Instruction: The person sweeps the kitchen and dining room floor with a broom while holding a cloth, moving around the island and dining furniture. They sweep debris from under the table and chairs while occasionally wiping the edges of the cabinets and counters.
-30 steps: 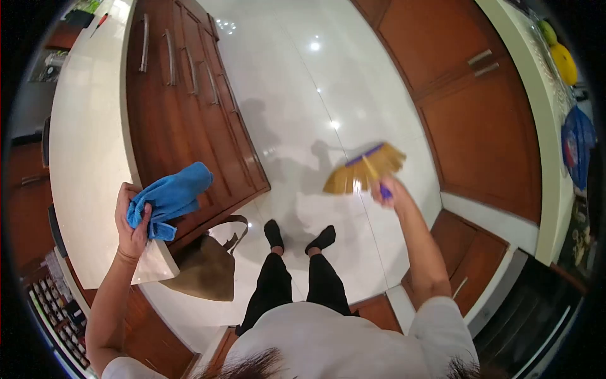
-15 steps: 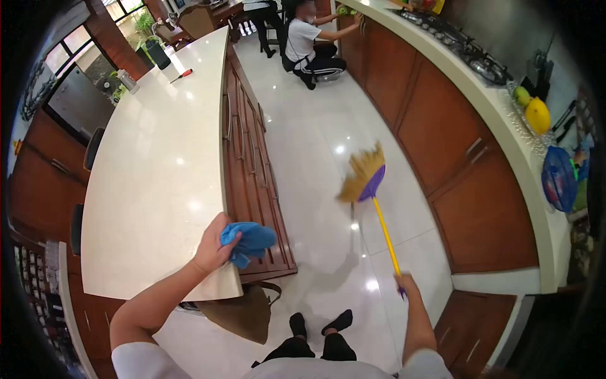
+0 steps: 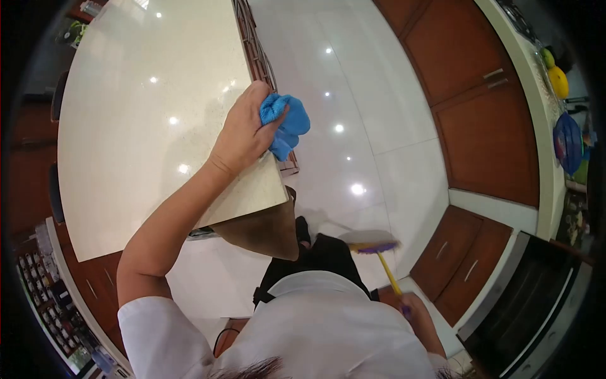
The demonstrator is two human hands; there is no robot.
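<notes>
A bunched blue cloth (image 3: 294, 120) is gripped in my left hand (image 3: 243, 129), at the right edge of the pale countertop (image 3: 145, 126). Part of the cloth sticks out past the counter edge, over the floor. Low on my right side, my right hand (image 3: 416, 314) is closed round the yellow handle of a broom (image 3: 390, 275). The broom's purple and straw head (image 3: 375, 247) is at the floor beside my right leg, seen nearly edge-on. Under the counter's near corner hangs a brown bag-like thing (image 3: 265, 232), partly hidden by the countertop.
Brown cabinets (image 3: 483, 136) line the right side, with drawers (image 3: 464, 252) and a dark oven (image 3: 524, 309) nearer me. Yellow fruit (image 3: 557, 82) and a blue covered item (image 3: 568, 144) sit on the right counter. Glossy white tiles (image 3: 353, 114) run between.
My view has tipped downward, and the two people are out of sight. The broom head has come back from ahead to beside my right leg. My left hand still holds the cloth.
</notes>
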